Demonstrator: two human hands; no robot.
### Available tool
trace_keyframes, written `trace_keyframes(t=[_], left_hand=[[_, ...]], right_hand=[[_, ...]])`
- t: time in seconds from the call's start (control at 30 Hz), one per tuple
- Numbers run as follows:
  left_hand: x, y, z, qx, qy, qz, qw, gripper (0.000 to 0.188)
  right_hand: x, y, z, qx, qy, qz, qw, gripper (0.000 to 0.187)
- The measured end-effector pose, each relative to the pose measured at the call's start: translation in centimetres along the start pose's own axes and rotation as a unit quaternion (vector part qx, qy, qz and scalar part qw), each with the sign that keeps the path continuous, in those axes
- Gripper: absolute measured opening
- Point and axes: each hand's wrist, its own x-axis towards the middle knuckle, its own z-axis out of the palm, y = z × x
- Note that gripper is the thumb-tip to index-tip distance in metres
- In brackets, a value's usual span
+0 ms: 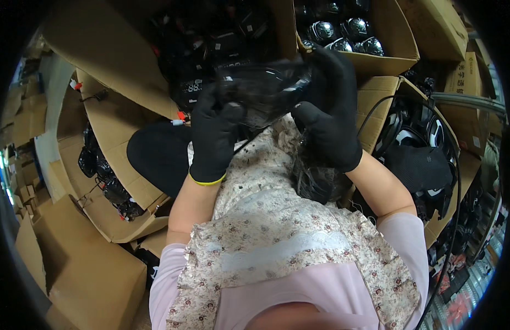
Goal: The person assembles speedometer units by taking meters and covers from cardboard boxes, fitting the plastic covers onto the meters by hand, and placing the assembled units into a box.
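Observation:
Both my hands wear black gloves and hold one black plastic lamp part [266,91] in front of my chest. My left hand [213,137] grips its left end, the glove cuff edged in yellow. My right hand [332,110] closes over its right end and top. The part is blurred and dark, with a glossy surface; a thin black wire [252,142] hangs from it toward my floral apron. Directly behind it is an open cardboard box [128,60] full of similar black parts.
Open cardboard boxes surround me: one with round chrome lamps [343,30] at top right, one with black lamp parts [109,184] at left, one with round black rings [409,132] at right. A black cable [458,165] loops at right. Closed cartons [95,275] lie at lower left.

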Motion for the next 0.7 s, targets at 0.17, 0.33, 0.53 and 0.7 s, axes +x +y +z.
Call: trace_keyframes(t=[0.17, 0.33, 0.53, 0.7], left_hand=[[0.5, -2.5, -0.1, -0.231, 0.063, -0.162, 0.957, 0.068], [2.1, 0.2, -0.8, 0.149, -0.022, 0.068, 0.986, 0.081], [3.1, 3.2, -0.4, 0.145, -0.107, -0.04, 0.983, 0.062], [1.7, 1.4, 0.9, 0.199, -0.041, 0.035, 0.979, 0.063]], right_hand=[[0.3, -0.3, -1.1, 0.019, -0.087, 0.229, 0.969, 0.054], [-0.6, 0.3, -0.9, 0.0, -0.072, 0.194, 0.978, 0.06], [-1.0, 0.2, -0.8, -0.036, -0.061, 0.186, 0.98, 0.055], [-1.1, -0.1, -1.2, -0.08, -0.075, 0.145, 0.983, 0.052]])
